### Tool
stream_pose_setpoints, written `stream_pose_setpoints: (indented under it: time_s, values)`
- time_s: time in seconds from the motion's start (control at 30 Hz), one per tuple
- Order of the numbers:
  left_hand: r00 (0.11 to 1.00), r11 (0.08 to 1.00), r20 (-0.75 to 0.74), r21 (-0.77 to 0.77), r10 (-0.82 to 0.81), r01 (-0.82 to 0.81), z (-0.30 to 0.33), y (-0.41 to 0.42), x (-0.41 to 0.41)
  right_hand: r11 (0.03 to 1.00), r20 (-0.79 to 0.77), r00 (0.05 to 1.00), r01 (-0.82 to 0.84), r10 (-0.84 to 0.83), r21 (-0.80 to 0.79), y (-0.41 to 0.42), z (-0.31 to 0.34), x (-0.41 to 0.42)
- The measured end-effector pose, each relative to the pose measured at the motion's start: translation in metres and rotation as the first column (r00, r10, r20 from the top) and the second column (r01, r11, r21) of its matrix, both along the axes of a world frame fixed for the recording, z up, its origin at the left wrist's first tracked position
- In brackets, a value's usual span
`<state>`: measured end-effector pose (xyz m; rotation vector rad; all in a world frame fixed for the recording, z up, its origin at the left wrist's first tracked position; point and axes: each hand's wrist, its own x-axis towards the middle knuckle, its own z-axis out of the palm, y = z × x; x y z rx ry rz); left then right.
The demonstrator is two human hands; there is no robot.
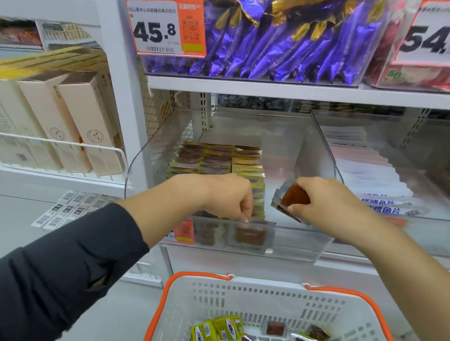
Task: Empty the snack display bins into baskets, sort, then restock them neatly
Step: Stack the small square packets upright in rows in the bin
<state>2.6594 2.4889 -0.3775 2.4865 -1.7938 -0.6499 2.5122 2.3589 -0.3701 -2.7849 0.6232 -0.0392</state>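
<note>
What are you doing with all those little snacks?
A person is putting small snack packets into a clear bin on a shop shelf. The right hand grips a few packets above the bin. The left hand reaches down to the packets at the bin's front. Neat rows of packets already fill the left side of the bin. Below, a white basket with orange handles holds some loose packets.

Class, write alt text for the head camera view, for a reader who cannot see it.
Two hands reach into a clear bin of stacked snack packets: the right hand pinches a packet, the left hand fingers the front row. A white basket with loose packets sits below.
</note>
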Motion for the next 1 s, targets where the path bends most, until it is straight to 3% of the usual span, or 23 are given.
stream_pose_setpoints:
  time_s: [0.17, 0.3, 0.47, 0.6, 0.73, 0.87, 1.0]
  values:
    - [1.000, 1.000, -0.015, 0.011, 0.016, -0.016, -0.001, 0.007, 0.000, 1.000, -0.144, 0.990, -0.002, -0.001, -0.023, 0.004, -0.002, 0.007]
    - [0.993, 0.973, -0.068, -0.203, 0.094, -0.106, 0.010, 0.026, 0.005, 0.998, -0.264, 0.962, -0.070, 0.068, 0.002, 0.002, -0.004, 0.015]
    - [0.975, 0.910, -0.126, -0.354, 0.182, -0.215, 0.033, 0.047, 0.020, 0.974, -0.352, 0.914, -0.145, 0.200, 0.176, 0.007, 0.002, 0.036]
    - [0.951, 0.837, -0.199, -0.455, 0.238, -0.305, 0.042, 0.062, 0.026, 0.974, -0.374, 0.904, -0.155, 0.209, 0.167, 0.013, 0.001, 0.044]
    - [0.952, 0.863, -0.137, -0.401, 0.275, -0.307, 0.041, 0.076, 0.032, 0.988, -0.316, 0.937, -0.138, 0.151, 0.064, 0.007, 0.014, 0.034]
    - [0.971, 0.958, -0.088, -0.167, 0.222, -0.234, 0.038, 0.077, 0.034, 0.993, -0.181, 0.977, -0.118, 0.111, -0.026, 0.001, 0.024, 0.028]
    - [0.980, 0.981, 0.028, -0.010, 0.195, -0.195, 0.030, 0.065, 0.032, 0.995, -0.127, 0.988, -0.092, 0.088, -0.025, 0.003, 0.022, 0.027]
